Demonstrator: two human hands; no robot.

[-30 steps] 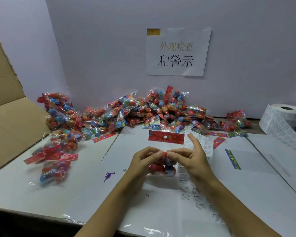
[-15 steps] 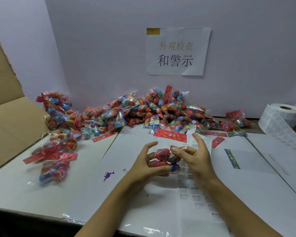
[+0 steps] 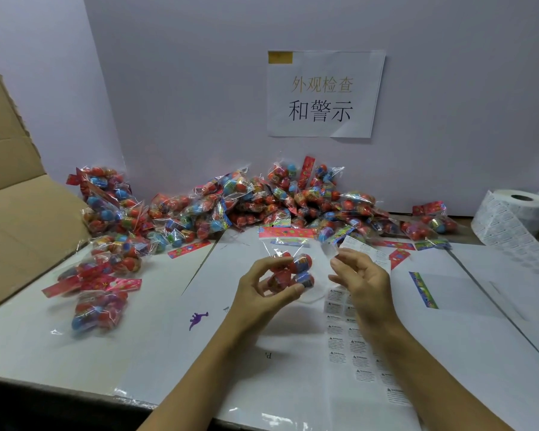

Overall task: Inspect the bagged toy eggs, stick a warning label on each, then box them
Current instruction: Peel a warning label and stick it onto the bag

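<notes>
one bag of toy eggs (image 3: pixel 288 270) held above the counter (image 3: pixel 479 321), left hand (image 3: pixel 263 289) grip curled round it, red header card up. right hand (image 3: pixel 360 275) just beside, apart from the bag, grip pinching a small white label (image 3: pixel 330 251). label sheet (image 3: pixel 349 343) under right wrist. heap of bags (image 3: pixel 262 203) along the wall; label roll (image 3: pixel 511 216) far right; cardboard box (image 3: pixel 16 194) left.

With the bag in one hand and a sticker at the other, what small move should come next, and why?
Probably bring the right hand leftward and press the white label it pinches onto the clear film of the bag of toy eggs. The left hand grips that bag lifted off the table, the label hangs just beside it without touching, and I cannot see any label on the bag.
</notes>
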